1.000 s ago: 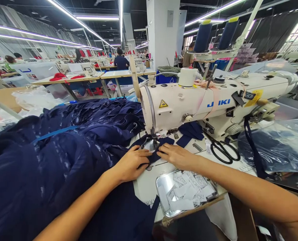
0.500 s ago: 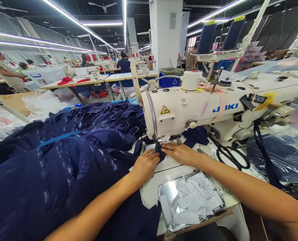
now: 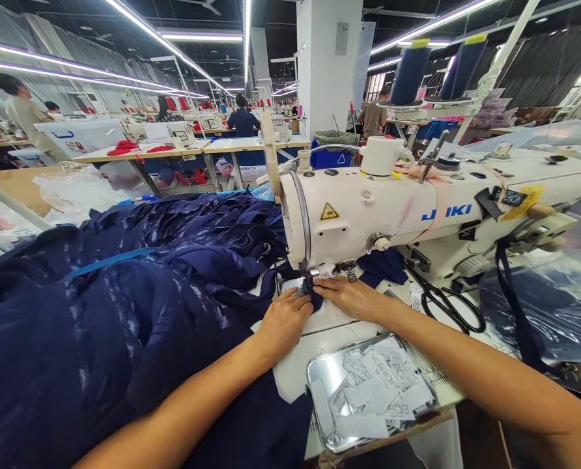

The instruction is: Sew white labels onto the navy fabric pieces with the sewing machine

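A white sewing machine (image 3: 349, 215) stands before me, its needle end over a small piece of navy fabric (image 3: 314, 301). My left hand (image 3: 284, 320) is closed at the left edge of that fabric, fingertips bent down beside the metal plate (image 3: 290, 284). From the right, my right hand (image 3: 346, 298) reaches in under the machine head, with its fingers together and pressing the fabric close to the presser foot. The machine head and my fingers hide part of the fabric and the stitching point.
A large heap of navy garments (image 3: 139, 312) covers the left side. Nearer me lies a metal tray (image 3: 327, 371) with white printed labels. Black scissors (image 3: 449, 306) and a plastic-wrapped bundle (image 3: 544, 306) lie to the right. Thread cones (image 3: 410, 71) stand above the machine; people sit farther back.
The view has shifted slightly, so the machine appears a little to the right and the background higher. Both hands stay at the same spot on the fabric, with hardly any visible movement.
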The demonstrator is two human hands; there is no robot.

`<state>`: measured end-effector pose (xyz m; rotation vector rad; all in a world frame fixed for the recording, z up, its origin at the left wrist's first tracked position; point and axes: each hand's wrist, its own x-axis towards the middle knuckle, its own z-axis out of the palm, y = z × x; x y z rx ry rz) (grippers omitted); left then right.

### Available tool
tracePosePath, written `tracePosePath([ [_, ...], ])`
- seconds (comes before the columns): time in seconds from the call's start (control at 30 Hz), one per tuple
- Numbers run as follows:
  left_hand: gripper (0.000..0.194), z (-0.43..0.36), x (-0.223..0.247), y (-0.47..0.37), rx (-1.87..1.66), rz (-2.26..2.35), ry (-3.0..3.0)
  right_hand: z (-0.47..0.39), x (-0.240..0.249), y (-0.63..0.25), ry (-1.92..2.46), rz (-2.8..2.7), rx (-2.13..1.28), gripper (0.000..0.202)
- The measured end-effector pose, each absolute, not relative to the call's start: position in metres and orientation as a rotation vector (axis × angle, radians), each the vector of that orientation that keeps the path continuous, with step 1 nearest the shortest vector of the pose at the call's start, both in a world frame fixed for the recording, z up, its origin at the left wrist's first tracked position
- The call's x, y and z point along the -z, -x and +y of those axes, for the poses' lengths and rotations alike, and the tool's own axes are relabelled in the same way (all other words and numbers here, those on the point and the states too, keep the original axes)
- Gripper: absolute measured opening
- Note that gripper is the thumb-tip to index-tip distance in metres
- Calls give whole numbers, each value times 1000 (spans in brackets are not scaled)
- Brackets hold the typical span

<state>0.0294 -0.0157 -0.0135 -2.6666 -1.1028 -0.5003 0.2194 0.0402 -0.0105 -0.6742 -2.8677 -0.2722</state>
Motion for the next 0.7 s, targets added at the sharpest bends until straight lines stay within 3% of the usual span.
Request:
tracePosePath([
  [0.7,22,0,16,-37,448,-1134,2579,51,18,-218,689,-2786,252,38],
])
